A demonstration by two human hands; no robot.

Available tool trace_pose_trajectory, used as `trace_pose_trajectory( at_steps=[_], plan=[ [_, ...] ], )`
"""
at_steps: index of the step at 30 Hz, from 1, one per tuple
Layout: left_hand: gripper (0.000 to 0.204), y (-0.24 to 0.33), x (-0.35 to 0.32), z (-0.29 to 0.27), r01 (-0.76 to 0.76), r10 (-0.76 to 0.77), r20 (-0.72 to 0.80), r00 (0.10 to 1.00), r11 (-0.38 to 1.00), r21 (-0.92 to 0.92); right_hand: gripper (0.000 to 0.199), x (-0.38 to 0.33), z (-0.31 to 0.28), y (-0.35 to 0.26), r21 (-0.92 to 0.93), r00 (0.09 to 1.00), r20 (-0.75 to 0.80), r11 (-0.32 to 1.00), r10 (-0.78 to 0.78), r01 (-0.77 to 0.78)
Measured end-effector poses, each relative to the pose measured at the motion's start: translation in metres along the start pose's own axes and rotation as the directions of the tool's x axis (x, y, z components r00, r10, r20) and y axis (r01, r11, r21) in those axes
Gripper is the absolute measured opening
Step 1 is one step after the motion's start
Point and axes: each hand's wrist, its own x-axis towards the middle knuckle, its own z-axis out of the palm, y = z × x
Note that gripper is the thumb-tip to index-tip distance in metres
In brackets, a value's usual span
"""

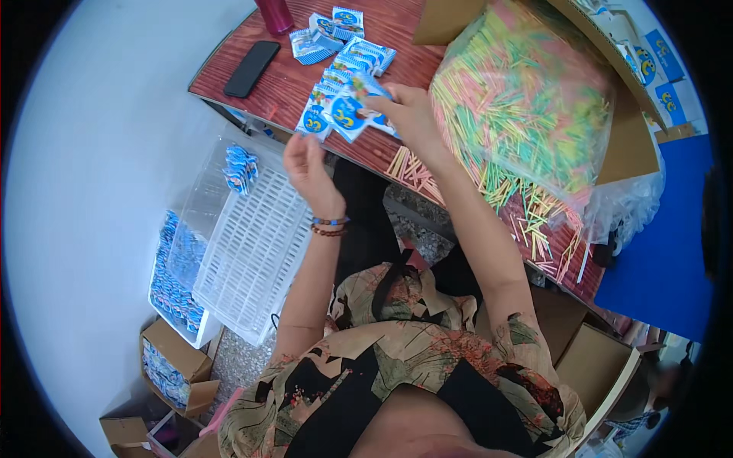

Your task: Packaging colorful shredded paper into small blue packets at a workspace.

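Packets [347, 114] blue and white, yellow marks. Table [284, 95] red-brown, dark wood-grain streaks. Sticks [500, 191] mixed pink, yellow, green. Phone [252, 69] black. Bottle [275, 15] magenta. Slatted basket [256, 237] white. Blouse [397, 343] tan, black patches, reddish and green floral print. Bracelets [329, 221]: one blue-brown, one reddish brown. Big panel [657, 237] solid blue. Floor [238, 355] grey, speckled.

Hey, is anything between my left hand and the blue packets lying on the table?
Nothing visible: your left hand is close to the nearest blue-and-white packet, contact unclear. Your right hand holds another packet that hides part of their row.
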Motion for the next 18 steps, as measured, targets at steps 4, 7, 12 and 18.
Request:
trace_pose_trajectory(
  at_steps=[4,7,12,18],
  plan=[
    [0.055,0.012,0.031,-0.02,-0.31,0.281,0.14,0.95,0.771,0.557,0.029,0.046,0.037,0.025,-0.12,0.999,0.041,0.992,-0.022,0.026],
    [0.075,0.007,0.052,-0.022,-0.541,0.269,0.473,0.839,0.328,0.774,0.034,0.061,0.054,0.034,-0.214,0.992,0.125,0.977,0.031,-0.004],
    [0.075,-0.014,0.063,-0.021,-0.53,0.154,0.514,0.844,0.097,0.842,0.044,0.063,0.054,0.048,-0.261,0.993,0.071,0.959,-0.094,0.11],
    [0.067,-0.026,0.064,-0.007,-0.518,0.167,0.522,0.836,-0.075,0.852,0.037,0.032,-0.035,0.032,-0.519,0.995,-0.1,0.853,-0.011,-0.043]
  ],
)
